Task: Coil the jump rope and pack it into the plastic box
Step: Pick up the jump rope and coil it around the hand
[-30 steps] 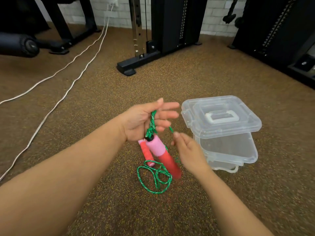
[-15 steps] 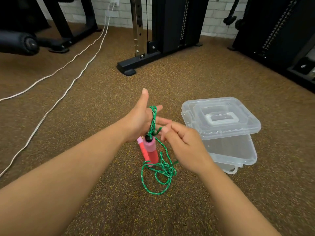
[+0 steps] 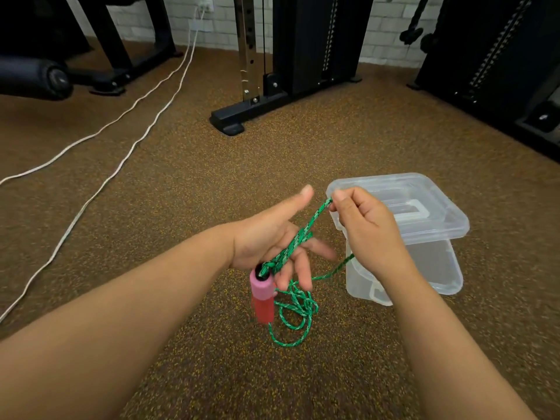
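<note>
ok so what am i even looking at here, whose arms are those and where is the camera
The camera sits on a person's head and looks forward and down, so the two bare arms reaching in from the bottom are that person's own. There is no machine: the hands do the work.

The left hand is spread open, thumb up, with the green braided jump rope running across its fingers. A pink and red foam handle hangs below that hand. The right hand pinches the rope between thumb and finger and draws it up taut, as if winding a coil. The loose rest of the rope lies in loops on the brown speckled floor.

Beside the right hand stands a clear plastic box, its lid resting askew on top. White cables and black gym machines fill the background.
</note>
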`<move>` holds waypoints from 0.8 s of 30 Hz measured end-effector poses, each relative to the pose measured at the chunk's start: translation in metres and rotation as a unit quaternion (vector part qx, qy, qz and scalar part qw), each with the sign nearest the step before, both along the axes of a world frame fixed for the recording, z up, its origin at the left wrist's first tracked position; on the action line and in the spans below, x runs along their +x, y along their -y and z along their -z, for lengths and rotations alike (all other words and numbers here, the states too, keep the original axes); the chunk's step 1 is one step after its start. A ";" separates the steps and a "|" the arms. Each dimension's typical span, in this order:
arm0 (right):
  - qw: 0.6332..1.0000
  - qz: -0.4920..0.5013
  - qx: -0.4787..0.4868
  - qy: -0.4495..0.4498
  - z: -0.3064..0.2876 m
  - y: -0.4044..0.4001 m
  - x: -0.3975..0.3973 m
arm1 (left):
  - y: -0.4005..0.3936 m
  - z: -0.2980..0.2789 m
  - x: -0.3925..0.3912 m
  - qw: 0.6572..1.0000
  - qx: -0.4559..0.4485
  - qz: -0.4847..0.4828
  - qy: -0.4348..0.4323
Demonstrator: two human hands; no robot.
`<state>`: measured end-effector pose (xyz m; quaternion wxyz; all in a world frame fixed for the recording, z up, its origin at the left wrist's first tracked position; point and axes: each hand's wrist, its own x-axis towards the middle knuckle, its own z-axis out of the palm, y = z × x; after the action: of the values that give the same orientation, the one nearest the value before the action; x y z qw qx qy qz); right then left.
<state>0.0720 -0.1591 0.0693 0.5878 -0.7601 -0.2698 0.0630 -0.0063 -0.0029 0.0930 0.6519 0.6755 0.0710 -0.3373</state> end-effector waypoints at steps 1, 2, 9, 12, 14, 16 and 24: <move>1.000 0.007 -0.003 -0.014 0.006 -0.001 0.001 | 0.002 -0.004 -0.001 1.000 -0.003 0.005 0.015; 0.999 0.014 -0.007 -0.028 0.015 -0.002 0.002 | 0.004 -0.008 -0.003 0.999 -0.009 0.001 0.035; 0.996 -0.012 -0.068 -0.060 0.068 -0.016 -0.024 | -0.002 -0.008 0.006 0.957 -0.169 -0.227 0.071; 0.994 -0.017 -0.106 -0.032 0.070 -0.017 -0.036 | -0.007 -0.008 0.013 0.921 -0.162 -0.336 0.111; 0.992 -0.028 -0.126 -0.004 0.063 -0.018 -0.040 | -0.009 -0.007 0.015 0.906 -0.130 -0.380 0.130; 0.990 -0.043 -0.132 0.027 0.054 -0.018 -0.044 | -0.007 -0.008 0.015 0.903 -0.112 -0.395 0.128; 0.985 -0.103 -0.110 0.086 0.009 -0.017 -0.049 | 0.005 -0.002 0.025 0.949 -0.034 -0.303 0.085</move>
<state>0.0227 -0.1416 0.0601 0.4655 -0.7908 -0.3876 0.0876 0.0187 -0.0076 0.0947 0.7496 0.6258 0.2047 -0.0672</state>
